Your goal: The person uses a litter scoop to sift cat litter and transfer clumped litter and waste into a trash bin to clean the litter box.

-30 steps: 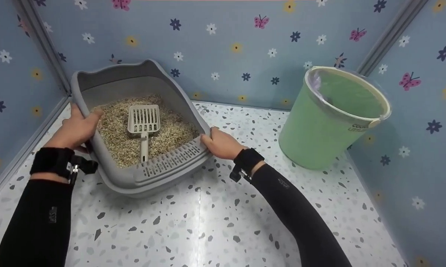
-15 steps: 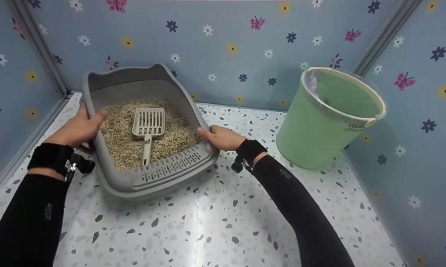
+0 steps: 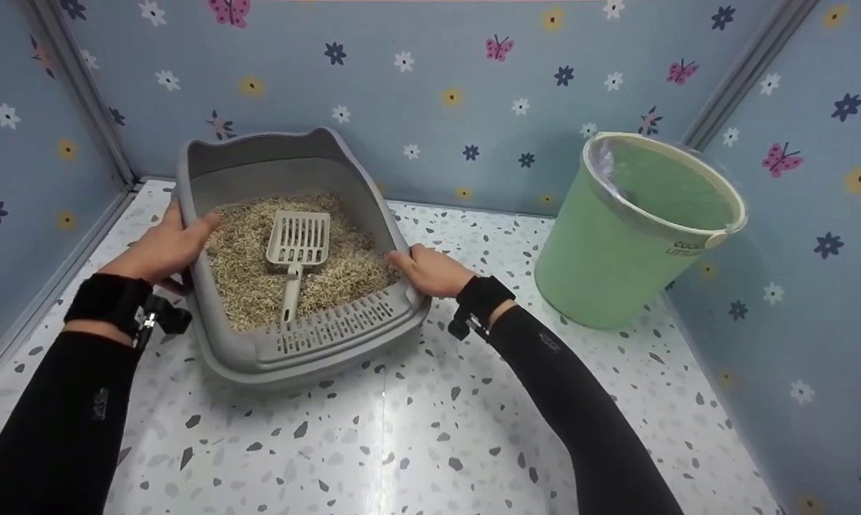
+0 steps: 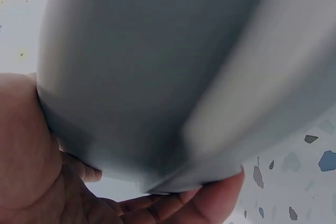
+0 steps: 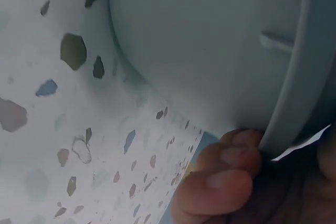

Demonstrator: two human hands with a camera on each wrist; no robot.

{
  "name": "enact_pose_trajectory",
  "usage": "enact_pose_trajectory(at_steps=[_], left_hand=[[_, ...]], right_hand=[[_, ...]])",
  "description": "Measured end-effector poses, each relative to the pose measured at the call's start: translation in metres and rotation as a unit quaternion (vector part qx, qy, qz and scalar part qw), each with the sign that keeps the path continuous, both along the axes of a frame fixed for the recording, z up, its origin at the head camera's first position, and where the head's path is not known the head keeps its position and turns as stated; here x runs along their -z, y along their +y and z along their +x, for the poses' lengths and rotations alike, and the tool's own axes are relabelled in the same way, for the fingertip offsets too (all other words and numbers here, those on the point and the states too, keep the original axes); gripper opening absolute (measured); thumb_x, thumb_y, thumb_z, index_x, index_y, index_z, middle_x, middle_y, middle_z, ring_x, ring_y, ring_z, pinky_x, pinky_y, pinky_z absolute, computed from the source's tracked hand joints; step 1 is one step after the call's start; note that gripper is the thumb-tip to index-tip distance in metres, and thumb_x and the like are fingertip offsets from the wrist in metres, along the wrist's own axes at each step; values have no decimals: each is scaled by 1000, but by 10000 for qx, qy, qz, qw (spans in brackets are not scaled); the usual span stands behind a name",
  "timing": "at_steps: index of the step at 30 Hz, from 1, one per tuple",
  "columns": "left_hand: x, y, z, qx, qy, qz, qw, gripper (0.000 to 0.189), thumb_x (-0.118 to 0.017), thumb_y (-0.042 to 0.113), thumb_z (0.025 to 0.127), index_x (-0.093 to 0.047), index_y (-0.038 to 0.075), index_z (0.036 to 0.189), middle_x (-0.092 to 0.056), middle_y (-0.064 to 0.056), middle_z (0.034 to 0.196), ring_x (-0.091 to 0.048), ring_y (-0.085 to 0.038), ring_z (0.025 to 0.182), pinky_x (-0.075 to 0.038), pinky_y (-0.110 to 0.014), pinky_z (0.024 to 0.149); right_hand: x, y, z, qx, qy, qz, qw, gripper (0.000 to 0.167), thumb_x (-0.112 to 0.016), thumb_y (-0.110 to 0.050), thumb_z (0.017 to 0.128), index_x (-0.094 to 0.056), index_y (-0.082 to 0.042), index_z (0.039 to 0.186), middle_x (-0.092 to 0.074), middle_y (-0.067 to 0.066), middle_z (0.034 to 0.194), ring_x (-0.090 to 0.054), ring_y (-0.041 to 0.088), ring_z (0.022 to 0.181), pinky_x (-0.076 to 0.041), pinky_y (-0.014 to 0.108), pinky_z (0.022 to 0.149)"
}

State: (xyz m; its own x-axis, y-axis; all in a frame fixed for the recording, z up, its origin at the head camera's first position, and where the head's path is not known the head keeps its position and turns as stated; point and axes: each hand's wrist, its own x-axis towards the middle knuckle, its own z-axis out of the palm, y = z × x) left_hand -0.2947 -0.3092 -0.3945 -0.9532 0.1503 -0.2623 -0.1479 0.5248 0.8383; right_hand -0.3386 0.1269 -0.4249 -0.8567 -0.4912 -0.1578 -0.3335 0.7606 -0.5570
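Litter box [image 3: 259, 175], gray and high-backed, sits angled between my hands on the left side of a corner, before a blue wall [image 3: 430, 118] printed with flowers and butterflies. My left hand [image 3: 164, 247] grips its left side, thumb over the rim; my right hand [image 3: 436, 272] grips it near the front right corner, thumb likewise on top. From the head camera, a pale slotted scoop [image 3: 295, 266] lies on the tan litter [image 3: 244, 290], handle toward the perforated ledge [image 3: 330, 327]; neither wrist view shows this inside. The left wrist camera instead catches my fingers [image 4: 220, 195] curled beneath the gray plastic, and the right one shows fingertips [image 5: 218, 182] hooked under the rim, both hidden from above. Whether the base touches the speckled floor [image 3: 330, 443], I cannot tell. A green bin [image 3: 602, 250] with a clear liner stands well apart, at right.
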Motion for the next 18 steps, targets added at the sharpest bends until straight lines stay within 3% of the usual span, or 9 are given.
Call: enact_pose_trajectory(at_steps=[4,10,18], left_hand=[[0,5,-5,160,-10,-34,9999,103,-32,75,111,45,30,163,-6,-56,165,-44,-75,133,-65,-69,81],[1,12,-12,317,-44,-114,9994,102,-30,77,110,42,32,164,2,-53,168,-41,-77,137,-62,-74,85],[3,26,-23,499,85,-326,9982,103,-30,80,109,36,30,169,-7,-50,169,-46,-74,133,-64,-72,82]], right_hand=[[2,5,10,61,134,62,9999,74,-32,-55,121,-56,12,142,-67,17,109,-71,32,97,-62,45,89],[5,11,27,385,288,244,9985,74,-30,-55,120,-57,12,140,-67,18,109,-72,36,104,-60,50,100],[6,22,49,830,391,264,9954,73,-32,-55,120,-58,12,137,-66,16,101,-71,34,92,-62,48,88]])
